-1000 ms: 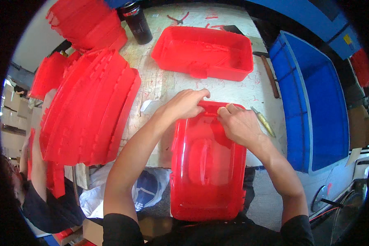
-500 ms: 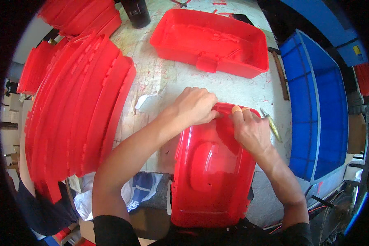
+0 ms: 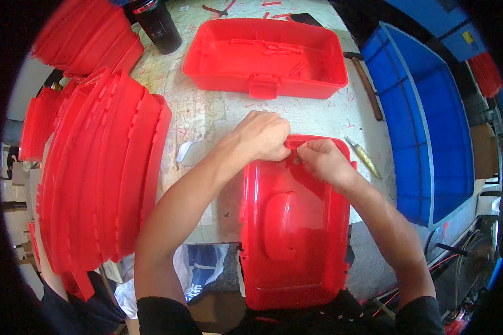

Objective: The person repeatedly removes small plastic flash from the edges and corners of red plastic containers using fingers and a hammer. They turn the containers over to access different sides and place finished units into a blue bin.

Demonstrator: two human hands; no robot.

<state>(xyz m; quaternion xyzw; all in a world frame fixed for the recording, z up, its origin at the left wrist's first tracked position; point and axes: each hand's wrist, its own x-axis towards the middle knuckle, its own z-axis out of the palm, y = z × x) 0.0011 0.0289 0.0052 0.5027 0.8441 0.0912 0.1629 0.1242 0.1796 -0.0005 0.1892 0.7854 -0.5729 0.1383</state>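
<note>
A red plastic toolbox lid (image 3: 316, 223) lies inner side up in front of me, its near end resting against my body. My left hand (image 3: 265, 135) is curled over the far edge of the lid, fingers closed on it. Close beside it, my right hand (image 3: 326, 160) is closed in a pinch just inside the same end; what lies between its fingertips is too small to make out. A slim tool with a yellowish handle and metal tip (image 3: 364, 158) lies on the table right of the lid.
Beyond my hands stands an open red box (image 3: 264, 86) with red scraps inside. Nested red parts (image 3: 103, 173) are stacked at left. A black tumbler (image 3: 159, 28), pliers (image 3: 220, 10) and a hammer (image 3: 368, 84) lie around it. A blue crate (image 3: 430, 128) borders the right.
My right hand has drawn left and inward from the lid's far right corner, its fingers now pinched beside my left hand. The whole view has shifted slightly.
</note>
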